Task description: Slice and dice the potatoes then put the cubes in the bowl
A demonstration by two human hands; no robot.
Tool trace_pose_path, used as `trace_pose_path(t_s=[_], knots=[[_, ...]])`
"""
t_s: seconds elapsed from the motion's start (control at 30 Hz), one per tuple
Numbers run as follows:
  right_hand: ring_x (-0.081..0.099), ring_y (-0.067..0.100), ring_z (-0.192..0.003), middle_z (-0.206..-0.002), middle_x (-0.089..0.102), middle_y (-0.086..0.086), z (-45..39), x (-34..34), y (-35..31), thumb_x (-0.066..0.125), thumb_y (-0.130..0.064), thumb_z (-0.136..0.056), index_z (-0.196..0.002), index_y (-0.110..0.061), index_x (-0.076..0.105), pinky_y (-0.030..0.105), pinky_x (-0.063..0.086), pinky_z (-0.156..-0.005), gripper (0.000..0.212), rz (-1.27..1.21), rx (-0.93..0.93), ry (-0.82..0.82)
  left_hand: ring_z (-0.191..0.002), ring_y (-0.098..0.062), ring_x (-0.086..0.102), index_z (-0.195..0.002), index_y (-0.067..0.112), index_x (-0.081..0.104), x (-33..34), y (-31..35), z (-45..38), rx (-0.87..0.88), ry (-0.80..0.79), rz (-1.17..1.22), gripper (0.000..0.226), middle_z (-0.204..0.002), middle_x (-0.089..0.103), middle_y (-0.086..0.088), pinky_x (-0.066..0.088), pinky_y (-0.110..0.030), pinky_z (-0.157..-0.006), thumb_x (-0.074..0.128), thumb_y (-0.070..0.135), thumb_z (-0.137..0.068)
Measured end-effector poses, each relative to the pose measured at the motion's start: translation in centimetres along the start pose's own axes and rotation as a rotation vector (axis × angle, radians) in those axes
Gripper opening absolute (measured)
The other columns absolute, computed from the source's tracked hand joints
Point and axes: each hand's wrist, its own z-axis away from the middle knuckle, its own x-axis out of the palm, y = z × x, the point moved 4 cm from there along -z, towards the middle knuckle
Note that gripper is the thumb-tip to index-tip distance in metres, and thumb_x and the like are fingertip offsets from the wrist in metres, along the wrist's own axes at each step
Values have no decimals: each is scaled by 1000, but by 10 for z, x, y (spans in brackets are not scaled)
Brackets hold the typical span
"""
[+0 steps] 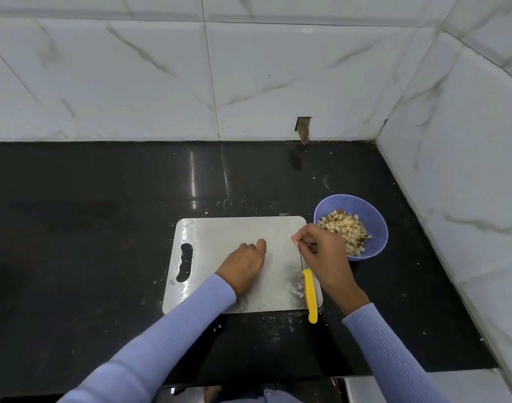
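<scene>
The cutting looks finished to me: my board carries no whole potato and no slices, only a wet, starchy smear and a few pale crumbs near its right edge. The potato cubes are piled in the purple bowl, which stands on the dark worktop just beside the board's far right corner. The heap fills the lower half of the bowl, with some brown bits of skin mixed in. What is left, I judge, is only gathering the last stray bits.

My right hand hovers over the board's right edge, between board and bowl, its fingers drawn together in a pinch. I think they hold a small white scrap of potato, though it is too tiny to be sure. My left hand rests on the middle of the board, curled loosely with the thumb out, and I see nothing in it.

The yellow-handled knife lies along the board's right side, handle toward me, touched by neither hand.
</scene>
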Motion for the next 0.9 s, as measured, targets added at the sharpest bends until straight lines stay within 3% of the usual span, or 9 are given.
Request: trace_pose_path(t_s=[0.1, 0.2, 0.37, 0.43, 0.53, 0.67, 0.9], knots=[[64, 6, -75, -83, 70, -2, 0, -2, 0, 65, 3, -84, -85, -7, 67, 14, 53, -67, 10, 7, 4, 22, -78, -23, 45, -115, 6, 38, 4, 1, -3, -9, -40, 23, 25, -97, 58, -16, 46, -33, -72, 32, -4, -92], [58, 3, -70, -83, 70, 2, -2, -18, 3, 63, 0, -87, -88, -7, 68, 9, 45, -66, 9, 39, 37, 111, -77, -25, 54, -111, 13, 36, -6, -1, -3, -39, -37, 315, 27, -87, 58, -13, 51, -36, -73, 47, 1, -89], [58, 4, -74, -83, 67, -1, -4, -67, 21, 57, 2, -90, -91, -8, 70, 7, 43, -65, 16, 104, 177, 237, -66, -13, 55, -92, 12, 36, -64, 40, -28, 162, 319, 744, 23, -79, 56, -8, 42, -20, -57, 56, 1, -86], [62, 5, -73, -80, 69, 0, -7, -84, 25, 66, 3, -83, -84, -10, 71, 11, 48, -70, 13, 105, 193, 283, -70, -15, 57, -91, 12, 37, -78, 64, -48, 237, 345, 778, 24, -79, 58, -6, 42, -20, -58, 57, 0, -86], [60, 3, -67, -69, 63, -3, -13, -101, 28, 74, 0, -76, -73, -12, 64, 17, 49, -64, 16, 123, 201, 336, -71, -17, 58, -94, 19, 39, -85, 92, -69, 301, 361, 727, 26, -78, 59, 1, 47, -30, -62, 60, 5, -88], [61, 9, -70, -77, 68, 3, -17, -107, 34, 59, 7, -84, -82, -8, 68, 20, 51, -67, 18, 165, 171, 326, -76, -17, 59, -112, 21, 44, -82, 109, -81, 295, 362, 512, 32, -86, 65, 8, 49, -35, -63, 61, 11, -87], [63, 1, -70, -80, 71, -1, -15, -97, 37, 74, -6, -80, -88, -10, 74, 16, 52, -73, 9, 88, 197, 234, -71, -8, 60, -122, 26, 42, -69, 111, -87, 221, 267, 744, 40, -83, 69, 5, 53, -34, -71, 50, 2, -90]])
